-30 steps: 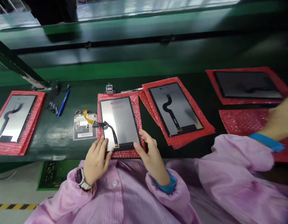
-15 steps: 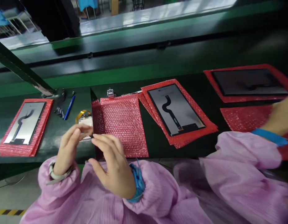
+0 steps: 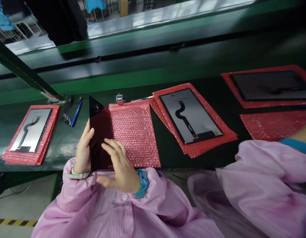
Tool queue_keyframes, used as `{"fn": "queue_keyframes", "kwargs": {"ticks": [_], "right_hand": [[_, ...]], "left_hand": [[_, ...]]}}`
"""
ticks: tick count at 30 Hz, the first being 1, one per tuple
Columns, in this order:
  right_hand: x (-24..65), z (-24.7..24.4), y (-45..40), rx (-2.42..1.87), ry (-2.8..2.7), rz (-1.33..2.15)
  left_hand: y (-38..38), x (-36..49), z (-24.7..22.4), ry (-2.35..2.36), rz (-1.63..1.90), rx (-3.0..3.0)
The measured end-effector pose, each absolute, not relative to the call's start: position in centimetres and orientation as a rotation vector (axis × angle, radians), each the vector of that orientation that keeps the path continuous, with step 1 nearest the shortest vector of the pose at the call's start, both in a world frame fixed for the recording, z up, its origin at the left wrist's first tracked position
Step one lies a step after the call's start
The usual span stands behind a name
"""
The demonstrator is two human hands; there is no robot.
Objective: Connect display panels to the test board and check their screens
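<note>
Green workbench [image 3: 61, 145]: left hand [image 3: 83, 148] grips the edge of a tilted rectangular black glass display panel [image 3: 99, 132]. Right hand [image 3: 118, 165] open, apparently touching its face; red bubble-wrap pouch [image 3: 135, 132] just beside.

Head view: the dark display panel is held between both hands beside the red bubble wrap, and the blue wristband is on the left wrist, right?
No, the blue wristband is on the right hand's wrist; the left hand wears a white band, as the head view shows. The rest, including the dark display panel, is right.
</note>
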State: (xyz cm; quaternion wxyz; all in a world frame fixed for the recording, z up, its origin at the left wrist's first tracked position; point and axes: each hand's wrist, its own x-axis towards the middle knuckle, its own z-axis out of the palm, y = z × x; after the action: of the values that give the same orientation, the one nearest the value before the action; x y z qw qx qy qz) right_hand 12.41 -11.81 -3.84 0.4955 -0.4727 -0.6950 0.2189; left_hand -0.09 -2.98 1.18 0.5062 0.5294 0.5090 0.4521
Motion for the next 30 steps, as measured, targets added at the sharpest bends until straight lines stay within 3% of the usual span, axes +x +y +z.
{"fn": "queue_keyframes", "kwargs": {"ticks": [5,9,12,15,19,23,30], "right_hand": [[12.3,-4.4,-10.4,-0.914,-1.843,0.261],[13.8,-6.8,-9.4,-0.896,-1.772,0.217],[14.7,-9.0,-9.6,-0.941,-1.652,0.066],[14.8,-11.0,-10.0,-0.964,-1.525,0.091],[14.4,-12.0,-10.4,-1.058,-1.53,0.203],[14.3,-10.4,-10.2,-1.033,-1.518,-0.108],[14.2,-8.1,-9.3,-0.904,-1.406,-0.187]], "left_hand": [[-3.3,1.1,1.4,1.282,1.043,1.272],[-3.4,1.5,1.7,1.036,1.01,1.256],[-3.7,0.2,1.0,1.051,1.299,1.374],[-4.5,-2.0,-1.0,1.378,1.473,1.762],[-5.9,-3.5,-4.4,1.497,0.945,2.355],[-6.7,-2.9,-6.6,1.561,0.568,2.684],[-6.4,-2.1,-6.9,1.687,0.364,2.774]]}}
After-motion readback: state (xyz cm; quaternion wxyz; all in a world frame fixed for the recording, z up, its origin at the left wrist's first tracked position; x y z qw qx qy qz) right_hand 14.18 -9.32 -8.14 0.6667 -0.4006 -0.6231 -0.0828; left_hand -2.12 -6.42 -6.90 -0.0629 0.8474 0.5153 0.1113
